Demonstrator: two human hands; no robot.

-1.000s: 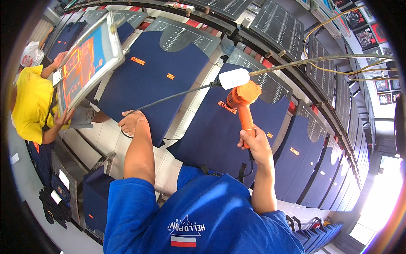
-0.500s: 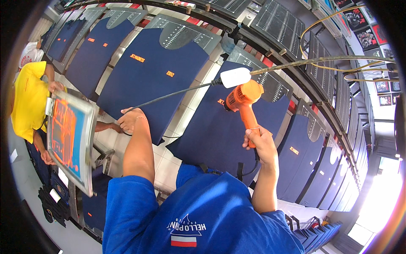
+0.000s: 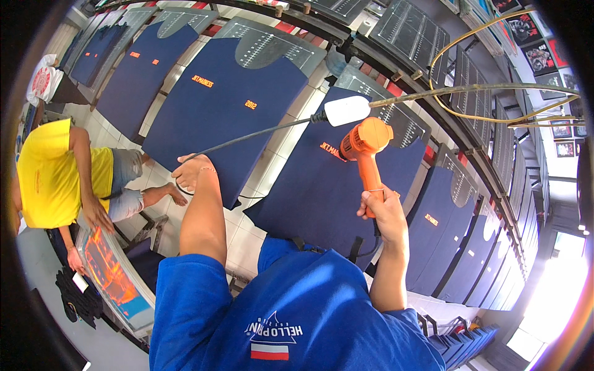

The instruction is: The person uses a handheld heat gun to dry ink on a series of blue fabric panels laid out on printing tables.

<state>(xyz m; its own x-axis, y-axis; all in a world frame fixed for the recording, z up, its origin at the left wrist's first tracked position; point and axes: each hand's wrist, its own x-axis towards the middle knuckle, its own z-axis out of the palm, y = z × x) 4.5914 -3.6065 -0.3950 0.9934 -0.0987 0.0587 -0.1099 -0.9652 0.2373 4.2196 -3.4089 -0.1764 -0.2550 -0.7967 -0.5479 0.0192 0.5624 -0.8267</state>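
Observation:
My right hand (image 3: 385, 209) is wrapped round the handle of an orange heat gun (image 3: 369, 143). Its nozzle points left, above the orange print on a navy shirt piece (image 3: 309, 191) laid over a grey board. My left hand (image 3: 197, 173) is closed on a black power cord (image 3: 250, 137), over the lower edge of another navy shirt piece (image 3: 216, 111) with two small orange prints. From my left hand the cord runs up to a white connector (image 3: 346, 111) hanging near the heat gun.
A person in a yellow shirt (image 3: 52, 176) at the left holds a printing screen (image 3: 117, 278) smeared with orange ink. More boards with navy pieces (image 3: 145, 77) stand in rows on both sides. A dark rail (image 3: 427, 93) crosses behind, and a yellow hose (image 3: 445, 49) hangs at upper right.
The person in yellow has bent down and lowered the screen toward the lower left. My heat gun has shifted slightly right and down; my left hand stays nearly in place.

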